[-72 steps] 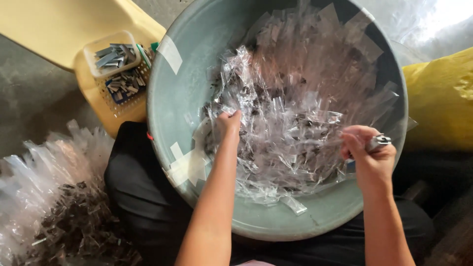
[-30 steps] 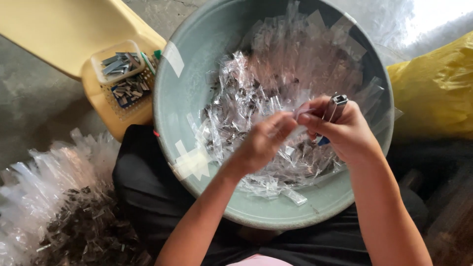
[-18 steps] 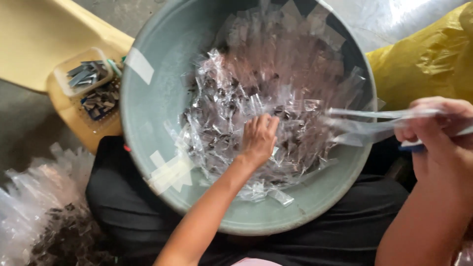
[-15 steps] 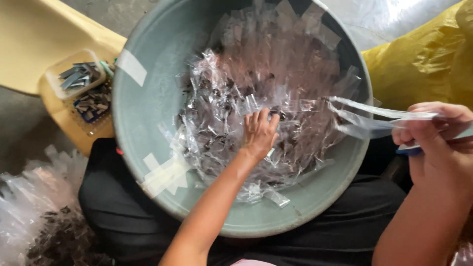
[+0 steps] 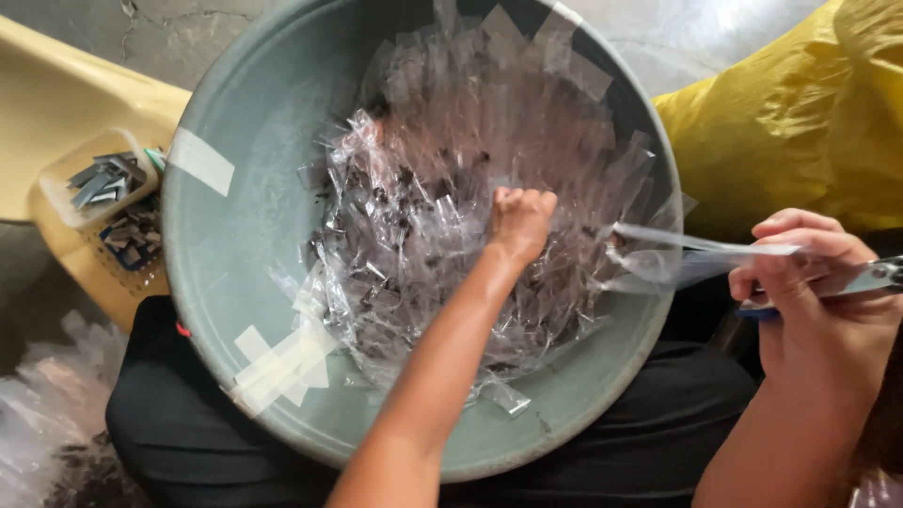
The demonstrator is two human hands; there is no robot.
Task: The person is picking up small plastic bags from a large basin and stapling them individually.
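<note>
Left hand point(image 5: 520, 218) deeper, fisted among sachets point(image 5: 423, 216); right hand point(image 5: 809, 282) gripping stapler point(image 5: 870, 278); concrete floor point(image 5: 188, 38).

basin point(image 5: 235, 235) 1 | hands 2 | yellow sack point(image 5: 800, 113) 1 | clear packets point(image 5: 442, 216) uncountable

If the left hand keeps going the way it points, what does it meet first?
The left hand points down into the heap of clear plastic sleeves in the grey-green basin and already looks sunk into it, so more sleeves; depth is unclear.
</note>
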